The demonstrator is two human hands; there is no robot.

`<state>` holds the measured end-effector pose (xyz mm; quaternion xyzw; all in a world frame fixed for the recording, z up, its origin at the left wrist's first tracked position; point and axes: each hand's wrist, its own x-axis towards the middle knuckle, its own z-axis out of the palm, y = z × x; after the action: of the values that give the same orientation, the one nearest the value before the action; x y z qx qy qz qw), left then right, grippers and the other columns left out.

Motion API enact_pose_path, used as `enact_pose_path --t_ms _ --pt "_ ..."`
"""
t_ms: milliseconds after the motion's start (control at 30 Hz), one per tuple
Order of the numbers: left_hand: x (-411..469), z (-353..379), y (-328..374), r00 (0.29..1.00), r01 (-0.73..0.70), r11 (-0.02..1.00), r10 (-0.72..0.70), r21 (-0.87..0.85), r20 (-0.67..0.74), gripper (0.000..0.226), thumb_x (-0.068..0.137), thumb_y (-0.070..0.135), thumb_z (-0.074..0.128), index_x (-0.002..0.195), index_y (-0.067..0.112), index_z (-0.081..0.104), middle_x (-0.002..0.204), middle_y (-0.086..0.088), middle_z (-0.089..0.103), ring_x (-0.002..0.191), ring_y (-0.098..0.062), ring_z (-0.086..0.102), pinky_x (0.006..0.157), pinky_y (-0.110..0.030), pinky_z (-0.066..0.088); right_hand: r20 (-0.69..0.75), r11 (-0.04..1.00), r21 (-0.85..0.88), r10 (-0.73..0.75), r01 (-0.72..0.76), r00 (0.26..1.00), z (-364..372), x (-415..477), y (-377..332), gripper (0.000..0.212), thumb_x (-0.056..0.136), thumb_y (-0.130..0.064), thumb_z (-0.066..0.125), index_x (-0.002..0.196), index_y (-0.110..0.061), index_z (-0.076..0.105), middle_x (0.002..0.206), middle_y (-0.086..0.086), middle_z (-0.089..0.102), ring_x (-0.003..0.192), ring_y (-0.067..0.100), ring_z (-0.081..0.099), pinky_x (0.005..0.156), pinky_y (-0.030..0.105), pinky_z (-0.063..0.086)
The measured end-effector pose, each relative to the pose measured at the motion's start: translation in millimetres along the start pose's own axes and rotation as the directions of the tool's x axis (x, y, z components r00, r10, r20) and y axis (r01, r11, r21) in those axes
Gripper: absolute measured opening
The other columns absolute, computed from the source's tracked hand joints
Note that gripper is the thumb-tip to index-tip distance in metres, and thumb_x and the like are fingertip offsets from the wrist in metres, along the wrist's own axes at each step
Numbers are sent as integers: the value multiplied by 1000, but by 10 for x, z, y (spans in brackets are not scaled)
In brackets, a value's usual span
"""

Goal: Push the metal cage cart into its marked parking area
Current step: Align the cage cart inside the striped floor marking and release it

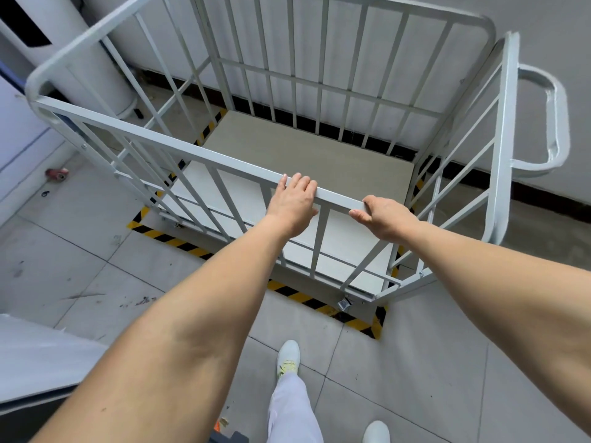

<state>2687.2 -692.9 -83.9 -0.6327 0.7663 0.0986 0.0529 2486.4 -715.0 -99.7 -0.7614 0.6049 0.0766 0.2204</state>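
A white metal cage cart (pixel 179 148) with barred sides and an empty floor stands in front of me, its far side near the wall. Yellow-and-black striped floor tape (pixel 179 243) marks a rectangle around its base; the tape shows along the near edge, the left side and the right side. My left hand (pixel 292 199) lies over the cart's near top rail, fingers curled on it. My right hand (pixel 385 217) grips the same rail at its right end. A looped push handle (pixel 555 119) sticks out from the cart's right side.
A grey wall (pixel 550 33) with a dark skirting runs just behind the cart. A white cylindrical unit (pixel 76 52) stands at the back left. A small red object (pixel 57 174) lies on the tiled floor at the left. A grey surface (pixel 41 359) juts in at the lower left.
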Motion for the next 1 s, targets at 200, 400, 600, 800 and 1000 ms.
enact_pose_path --t_ms 200,400,600,800,1000 --pt "48 -9 25 999 -30 999 31 -31 38 49 98 27 49 143 12 35 148 -6 36 143 -25 25 120 -40 17 63 998 28 56 -58 996 -129 -62 178 48 96 -56 36 95 -10 52 90 9 56 87 29 53 72 34 39" --pt "210 1 -9 998 -48 999 48 -11 51 33 96 25 53 126 12 49 134 -6 49 130 -25 40 110 -39 32 131 990 58 124 -132 984 -104 -151 385 48 97 -54 35 82 -10 48 87 9 53 82 26 49 70 31 36" --pt "302 -50 97 997 25 999 -23 -30 70 26 98 24 48 119 9 54 122 -12 54 119 -32 48 97 -40 39 104 991 0 132 -132 986 -98 -163 347 48 97 -55 32 89 -10 49 92 10 56 84 29 53 73 33 43" --pt "309 -100 205 992 63 998 -66 27 109 30 99 28 48 123 10 53 126 -13 53 123 -33 46 109 -46 32 103 985 40 161 -166 982 -117 -155 358 56 94 -60 35 95 -7 54 96 12 59 90 31 56 78 36 45" --pt "264 -253 524 996 47 999 -49 23 75 32 99 24 45 126 8 51 131 -13 52 129 -31 44 119 -48 15 -13 994 58 92 -91 996 -385 -323 491 45 96 -52 41 101 -11 59 106 13 65 99 32 58 80 36 44"
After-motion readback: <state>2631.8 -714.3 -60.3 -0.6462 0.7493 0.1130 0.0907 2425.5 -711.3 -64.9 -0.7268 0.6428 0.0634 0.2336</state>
